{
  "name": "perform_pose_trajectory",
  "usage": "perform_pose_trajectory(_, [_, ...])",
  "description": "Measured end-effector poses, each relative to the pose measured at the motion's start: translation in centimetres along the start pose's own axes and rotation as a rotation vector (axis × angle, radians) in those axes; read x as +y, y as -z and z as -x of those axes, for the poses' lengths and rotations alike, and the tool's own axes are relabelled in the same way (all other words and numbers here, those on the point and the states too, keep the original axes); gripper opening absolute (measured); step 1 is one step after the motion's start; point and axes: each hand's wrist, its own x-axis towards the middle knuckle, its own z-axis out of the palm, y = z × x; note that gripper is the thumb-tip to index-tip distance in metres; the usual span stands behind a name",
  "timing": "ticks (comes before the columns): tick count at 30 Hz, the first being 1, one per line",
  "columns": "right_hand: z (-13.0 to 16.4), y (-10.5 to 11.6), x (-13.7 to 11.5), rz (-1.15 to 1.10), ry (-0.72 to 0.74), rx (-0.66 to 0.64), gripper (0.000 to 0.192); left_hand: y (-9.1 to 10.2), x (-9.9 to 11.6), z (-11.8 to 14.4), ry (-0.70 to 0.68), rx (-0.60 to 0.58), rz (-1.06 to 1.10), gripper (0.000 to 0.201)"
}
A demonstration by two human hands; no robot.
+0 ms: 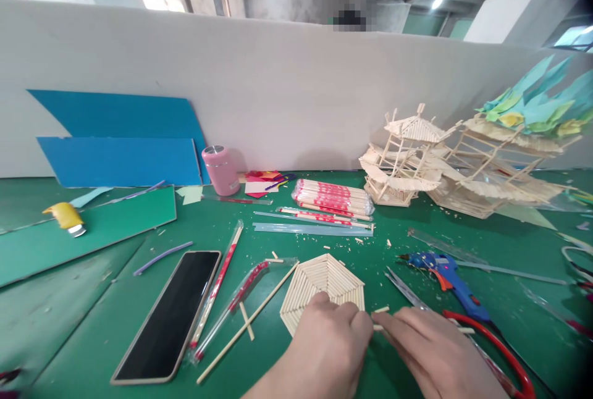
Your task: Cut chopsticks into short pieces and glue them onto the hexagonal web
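A many-sided panel of wooden sticks [328,278] lies on the green table, its sticks laid in rings round the centre. My left hand [331,340] covers its lower right part, fingers curled down and closed at its edge. Just to the right, my right hand [424,346] has its fingers pressed together round a thin wooden stick [463,330], whose ends show on both sides of the hand. The fingertips of both hands nearly meet, and what lies beneath them is hidden. Red-handled scissors [514,349] lie partly under my right hand.
A blue glue gun [451,278] rests at right. Stick-built pavilion models [407,167] stand behind it. Packed chopsticks [333,196], a pink flask [221,170] and blue boards [120,161] line the back. Leftward lie a phone [169,315], a loose chopstick [245,325] and a yellow cutter [67,218].
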Motion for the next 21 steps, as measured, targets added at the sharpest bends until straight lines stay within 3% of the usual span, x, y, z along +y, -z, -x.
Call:
perform_pose_trajectory(11, [0.0, -1.1, -0.6, -0.068, -0.137, -0.03, 0.029, -0.3, -0.2, 0.0, 0.127, -0.017, 0.016, 0.01])
perform_pose_trajectory(15, [0.0, -1.4, -0.6, -0.11, -0.166, -0.089, 0.028, -0.1, -0.2, -0.1, 0.186, -0.073, 0.083, 0.011])
perform_pose_trajectory(18, [-0.2, -0.8, -0.3, -0.158, -0.14, -0.183, 0.026, 0.7, -0.3, -0.2, 0.211, -0.12, 0.192, 0.013])
perform_pose_trajectory(21, [-0.7, 0.8, -0.1, -0.221, -0.039, -0.264, 0.027, 2.2, -0.5, -0.1, 0.243, -0.212, 0.468, 0.018])
